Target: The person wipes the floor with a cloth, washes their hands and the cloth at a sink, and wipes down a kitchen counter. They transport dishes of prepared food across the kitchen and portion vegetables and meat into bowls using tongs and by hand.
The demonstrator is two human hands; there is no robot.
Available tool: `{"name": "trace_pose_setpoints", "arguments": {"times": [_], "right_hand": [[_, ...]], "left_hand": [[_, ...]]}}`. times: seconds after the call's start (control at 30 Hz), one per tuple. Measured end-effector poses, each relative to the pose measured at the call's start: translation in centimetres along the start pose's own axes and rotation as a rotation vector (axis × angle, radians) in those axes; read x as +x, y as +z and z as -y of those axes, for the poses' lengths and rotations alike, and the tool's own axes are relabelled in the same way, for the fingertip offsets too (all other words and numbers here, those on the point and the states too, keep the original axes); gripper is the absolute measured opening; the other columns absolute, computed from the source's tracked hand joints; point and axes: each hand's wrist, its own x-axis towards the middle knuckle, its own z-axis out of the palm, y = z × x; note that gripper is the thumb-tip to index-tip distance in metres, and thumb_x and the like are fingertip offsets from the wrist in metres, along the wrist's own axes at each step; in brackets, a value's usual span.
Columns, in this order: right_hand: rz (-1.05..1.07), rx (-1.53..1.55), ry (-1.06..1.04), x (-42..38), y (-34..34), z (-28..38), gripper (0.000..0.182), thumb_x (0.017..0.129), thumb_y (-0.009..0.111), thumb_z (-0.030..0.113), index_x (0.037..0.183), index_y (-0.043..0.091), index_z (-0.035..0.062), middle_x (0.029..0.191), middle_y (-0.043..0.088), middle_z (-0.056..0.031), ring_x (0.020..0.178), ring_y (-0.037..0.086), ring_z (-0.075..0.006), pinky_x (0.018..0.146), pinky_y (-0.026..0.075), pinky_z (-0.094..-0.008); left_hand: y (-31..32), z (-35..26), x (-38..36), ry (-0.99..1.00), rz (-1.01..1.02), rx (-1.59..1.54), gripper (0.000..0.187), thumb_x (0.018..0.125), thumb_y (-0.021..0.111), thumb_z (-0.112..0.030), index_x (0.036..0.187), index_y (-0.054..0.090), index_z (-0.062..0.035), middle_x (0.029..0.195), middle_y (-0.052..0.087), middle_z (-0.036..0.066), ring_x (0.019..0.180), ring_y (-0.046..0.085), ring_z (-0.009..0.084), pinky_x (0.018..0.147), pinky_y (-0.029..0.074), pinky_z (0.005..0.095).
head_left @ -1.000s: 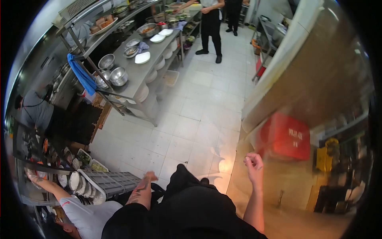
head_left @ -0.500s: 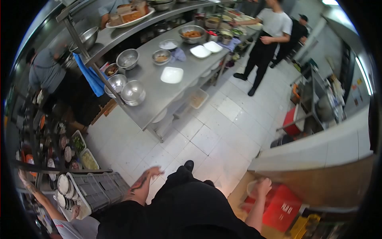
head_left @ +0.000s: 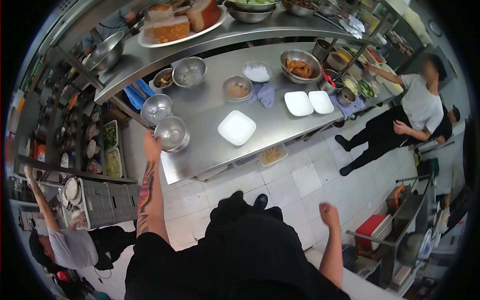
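My left hand (head_left: 152, 144), on the tattooed arm, is at the near left corner of the steel table (head_left: 202, 162), its fingers on the rim of a metal bowl (head_left: 173, 134). Another metal bowl (head_left: 157, 108) stands just behind that one. A white square plate (head_left: 237, 128) lies to the right of the bowls. Over the floor at the right, away from the table, my right hand (head_left: 329, 213) is curled closed with nothing visible in it.
A raised shelf (head_left: 135, 57) holds a platter of meat (head_left: 172, 30). One person (head_left: 420, 100) stands at the table's right end, another (head_left: 75, 245) at lower left beside grey crates (head_left: 107, 202). A red box (head_left: 372, 231) sits at right.
The view has moved closer to the table. My left hand has gone from open over the floor to the metal bowl. My right hand has left the area by the red container.
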Motion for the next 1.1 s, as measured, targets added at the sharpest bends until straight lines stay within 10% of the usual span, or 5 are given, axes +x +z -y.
{"name": "trace_pose_setpoints", "arguments": {"times": [0.6,0.8,0.87,0.93,1.1], "right_hand": [[0.220,0.337,-0.457,40.6,-8.3,12.3,0.026,0.094,0.063,0.021,0.111,0.069,0.0019,0.093,0.073,-0.0152,0.075,0.070,-0.0215,0.068,0.054,-0.0338],[0.381,1.433,0.351,52.8,-9.9,14.3,0.048,0.101,0.054,0.032,0.127,0.045,-0.0074,0.114,0.064,-0.0283,0.087,0.072,-0.0318,0.072,0.062,-0.0386],[0.459,1.456,0.355,56.3,-9.6,14.5,0.046,0.100,0.055,0.030,0.123,0.047,-0.0094,0.109,0.066,-0.0283,0.085,0.072,-0.0333,0.071,0.063,-0.0398],[0.549,1.480,0.351,59.3,-8.4,14.9,0.044,0.099,0.055,0.028,0.118,0.048,-0.0113,0.103,0.067,-0.0283,0.082,0.073,-0.0349,0.070,0.063,-0.0410],[0.343,1.469,0.230,61.2,-6.4,14.6,0.027,0.094,0.053,0.013,0.103,0.057,-0.0127,0.092,0.070,-0.0252,0.074,0.073,-0.0311,0.064,0.064,-0.0369]], "left_hand": [[-2.5,-9.9,-6.7,0.296,-0.370,0.029,0.021,0.080,0.054,0.011,0.075,0.037,0.0002,0.131,0.052,0.022,0.109,0.060,0.0358,0.089,0.049,0.0354],[2.1,-9.8,-8.7,0.103,-0.548,-0.150,0.014,0.087,0.057,0.005,0.080,0.045,0.0001,0.129,0.053,0.017,0.109,0.060,0.0272,0.088,0.050,0.0338],[3.7,-10.1,-10.5,-0.266,-0.291,-0.470,0.024,0.092,0.061,-0.002,0.116,0.057,0.0014,0.134,0.052,0.011,0.115,0.056,0.0197,0.091,0.048,0.0289],[9.3,-16.4,-12.8,-0.418,-0.288,-0.674,0.025,0.091,0.063,-0.003,0.114,0.053,-0.0027,0.118,0.055,0.004,0.097,0.054,0.0116,0.081,0.049,0.0275],[17.5,-33.1,-15.1,-0.218,0.285,-0.516,0.035,0.085,0.060,0.000,0.119,0.054,-0.0048,0.095,0.062,0.011,0.084,0.065,0.0196,0.067,0.052,0.0346]]}}
